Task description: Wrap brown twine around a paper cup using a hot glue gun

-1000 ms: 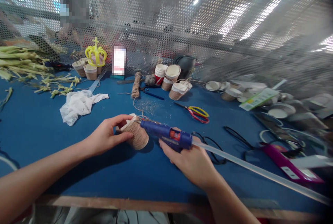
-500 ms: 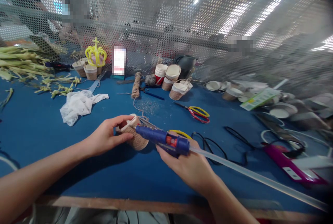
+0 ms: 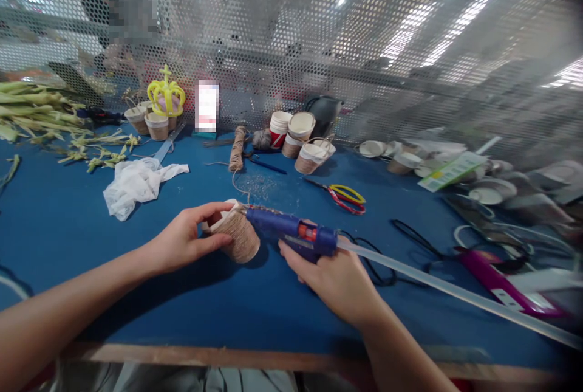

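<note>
My left hand (image 3: 189, 237) pinches the wall of a paper cup (image 3: 242, 235), its thumb outside and fingers at the rim. The cup lies tilted, wrapped in brown twine with a white rim band. In my right hand (image 3: 339, 279) is a blue hot glue gun (image 3: 277, 225), its nozzle at the cup's upper side near the rim; whether it touches, I cannot tell. A long translucent glue stick (image 3: 410, 273) sticks out of its back. Twine (image 3: 235, 180) runs from the cup to a twine bundle (image 3: 237, 149). A partly hidden metallic edge shows behind the gun.
Red-and-yellow-handled scissors (image 3: 348, 196) lie beyond the gun. Twine-wrapped cups (image 3: 314, 158) stand further back. At left are a crumpled white cloth (image 3: 132, 188), a yellow crown-shaped piece (image 3: 166, 97) and green stalks (image 3: 36, 109). A purple power strip (image 3: 492, 282) and black cable lie right.
The glue gun has shifted slightly right and upward along the cup's rim. A yellow handle seen behind the gun is now out of sight. My left hand and the cup stay nearly still.
</note>
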{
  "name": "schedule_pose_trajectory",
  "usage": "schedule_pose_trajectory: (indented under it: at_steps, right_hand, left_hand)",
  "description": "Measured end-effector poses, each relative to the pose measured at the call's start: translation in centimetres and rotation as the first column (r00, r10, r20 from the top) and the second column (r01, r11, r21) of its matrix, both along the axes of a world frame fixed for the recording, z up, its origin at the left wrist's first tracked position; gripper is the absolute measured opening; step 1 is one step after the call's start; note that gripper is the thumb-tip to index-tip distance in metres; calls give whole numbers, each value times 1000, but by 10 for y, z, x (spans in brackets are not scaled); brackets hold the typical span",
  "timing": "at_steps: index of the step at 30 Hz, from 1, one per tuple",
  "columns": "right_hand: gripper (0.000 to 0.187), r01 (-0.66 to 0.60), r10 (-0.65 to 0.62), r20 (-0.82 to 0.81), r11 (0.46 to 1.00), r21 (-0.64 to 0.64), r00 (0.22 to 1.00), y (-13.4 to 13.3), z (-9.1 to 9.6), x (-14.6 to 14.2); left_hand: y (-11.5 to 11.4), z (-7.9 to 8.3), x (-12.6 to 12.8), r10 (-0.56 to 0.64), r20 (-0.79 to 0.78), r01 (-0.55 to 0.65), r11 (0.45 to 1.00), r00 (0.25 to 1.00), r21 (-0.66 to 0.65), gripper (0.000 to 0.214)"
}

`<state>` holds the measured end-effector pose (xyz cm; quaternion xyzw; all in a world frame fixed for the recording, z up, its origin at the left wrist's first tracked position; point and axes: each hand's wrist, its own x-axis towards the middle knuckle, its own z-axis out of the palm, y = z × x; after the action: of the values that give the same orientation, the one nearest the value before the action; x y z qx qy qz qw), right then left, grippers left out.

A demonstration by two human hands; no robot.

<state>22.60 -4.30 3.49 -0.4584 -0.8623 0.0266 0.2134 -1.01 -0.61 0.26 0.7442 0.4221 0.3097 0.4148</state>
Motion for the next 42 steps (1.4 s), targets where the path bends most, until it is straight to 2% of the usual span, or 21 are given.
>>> schedule_pose_trajectory:
  at_steps: [5,8,12,17,20,23,28,34,42]
  right_hand:
    - [27,3,-4,18,1000,17,1000,5,-9,3]
    - [26,63,-63,-22,998,21,998,7,-11,-1]
    - [26,145,-145,-67,989,0,987,4,-5,-6]
    - [27,90,-95,-50,991,-96,994,1,6,-7]
    - [27,100,-105,-63,991,-85,992,1,8,-7]
    - [26,85,-88,-45,994,-63,995,0,4,-3]
    - [29,-49,51,37,997,-56,998,0,-7,8]
    - [29,38,-38,3,999,-26,999,3,-2,1]
    - [26,43,-48,-63,997,-68,997,0,5,-6]
  left_hand:
    - [-2,3,0,-8,0,8,1000,1000,3,53]
    - [-1,3,0,-9,-2,9,1000,1000,1,53]
    - [-1,2,1,-3,-3,3,1000,1000,4,53]
    - [-1,3,1,-2,-9,1,1000,1000,-6,53]
    - [-1,4,0,-2,-6,2,1000,1000,-7,53]
    - [-1,3,0,-1,-13,1,1000,1000,-3,53]
    - [-1,2,-1,-15,-7,15,1000,1000,11,53]
    - [-2,3,0,-5,-25,6,1000,1000,17,52]
    - [-1,3,0,-5,-23,5,1000,1000,3,53]
